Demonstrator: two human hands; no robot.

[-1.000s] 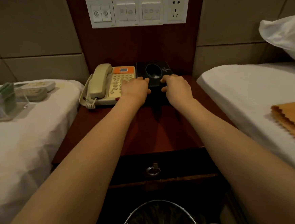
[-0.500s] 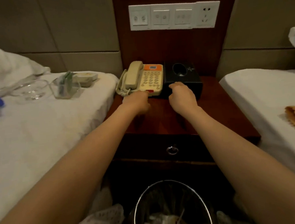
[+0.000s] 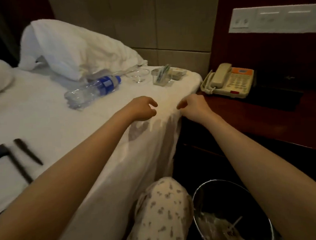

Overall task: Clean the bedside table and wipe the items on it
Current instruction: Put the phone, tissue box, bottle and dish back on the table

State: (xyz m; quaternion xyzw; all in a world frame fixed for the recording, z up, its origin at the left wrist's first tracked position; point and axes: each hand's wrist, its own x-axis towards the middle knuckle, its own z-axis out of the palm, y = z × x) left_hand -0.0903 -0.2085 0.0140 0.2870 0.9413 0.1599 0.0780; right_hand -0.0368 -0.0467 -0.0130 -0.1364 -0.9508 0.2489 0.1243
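Glossy wood bedside table (image 3: 278, 118); white cloth sheet (image 3: 49, 117); clear plastic bottle (image 3: 92, 90); shiny metal bin (image 3: 230, 214)

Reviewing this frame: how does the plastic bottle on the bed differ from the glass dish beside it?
The plastic bottle lies on its side, while the glass dish stands upright on its foot. The plastic bottle has a blue label and a blue cap; the glass dish is plain and open at the top. The plastic bottle is long, the glass dish low and round. Both are see-through and rest on the white sheet, apart from each other.
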